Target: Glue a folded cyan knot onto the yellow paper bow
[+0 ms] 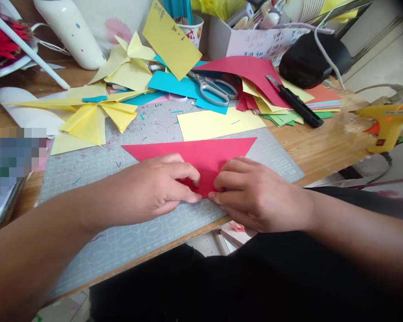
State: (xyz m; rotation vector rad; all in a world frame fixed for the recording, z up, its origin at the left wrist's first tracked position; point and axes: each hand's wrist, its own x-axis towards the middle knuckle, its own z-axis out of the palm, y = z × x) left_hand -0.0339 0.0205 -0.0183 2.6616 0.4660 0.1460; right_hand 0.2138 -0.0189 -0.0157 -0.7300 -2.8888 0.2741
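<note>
A sheet of red paper lies on the grey cutting mat, with its long straight edge at the far side and its sides narrowing towards me. My left hand is on the left part of the paper, fingers curled and thumb at the near tip. On the right, my right hand has bent fingers and its thumb at the same tip, pinching the paper's edge. The two thumbs almost meet. Both palms hide the paper's slanting sides, so I cannot see whether it is folded double there.
Behind the paper lie a pale yellow strip, scissors and a black utility knife on coloured sheets. Yellow folded paper shapes are at left. A yellow glue gun stands at right, a white bottle behind.
</note>
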